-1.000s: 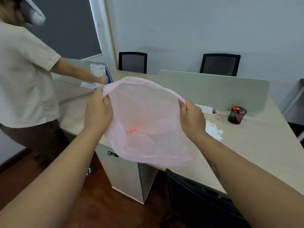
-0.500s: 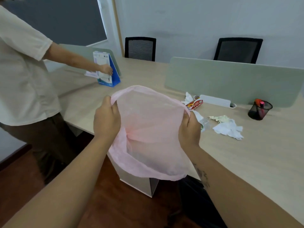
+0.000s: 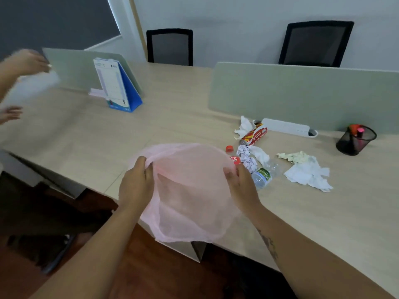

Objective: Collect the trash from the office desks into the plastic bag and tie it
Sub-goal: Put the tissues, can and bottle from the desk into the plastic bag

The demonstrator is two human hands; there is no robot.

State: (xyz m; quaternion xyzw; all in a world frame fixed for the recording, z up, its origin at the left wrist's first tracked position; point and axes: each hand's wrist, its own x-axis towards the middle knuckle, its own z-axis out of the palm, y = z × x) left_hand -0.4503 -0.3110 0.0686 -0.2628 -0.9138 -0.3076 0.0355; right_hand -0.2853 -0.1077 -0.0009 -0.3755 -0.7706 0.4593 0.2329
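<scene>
In the head view, a thin, translucent pink plastic bag (image 3: 190, 195) is held over the near edge of a pale wood-grain desk (image 3: 108, 134). Its mouth is stretched into a wide round opening and its soft, wrinkled body sags down past the desk edge. The rim on the left is gripped by the left hand (image 3: 136, 184), with the fingers curled over the film and the thumb behind it. The rim on the right is pinched by the right hand (image 3: 241, 186), its fingers folded round the plastic.

Just beside the bag's right rim, the trash is seen lying in a loose cluster on the desk. A small cola bottle (image 3: 234, 157) with a red cap and label touches a ball of crumpled printed paper (image 3: 246, 158). A clear, ribbed water bottle (image 3: 264, 173) with a green label lies on its side near the right hand. Further back are a shiny red foil wrapper (image 3: 254, 137) and a twisted white tissue (image 3: 245, 126). To the right are spread a creased yellowish scrap (image 3: 293, 156) and a rumpled white napkin (image 3: 308, 175).

Against a matte grey-green divider panel (image 3: 302, 96) lies a smooth white oblong power strip (image 3: 287, 127), and a black wire-mesh pen cup (image 3: 355, 140) stands well apart at the right. A wedge-shaped blue file stand (image 3: 121, 85) is set upright at the far left, and another person's blurred hand (image 3: 26, 61) is seen at the frame's left edge.
</scene>
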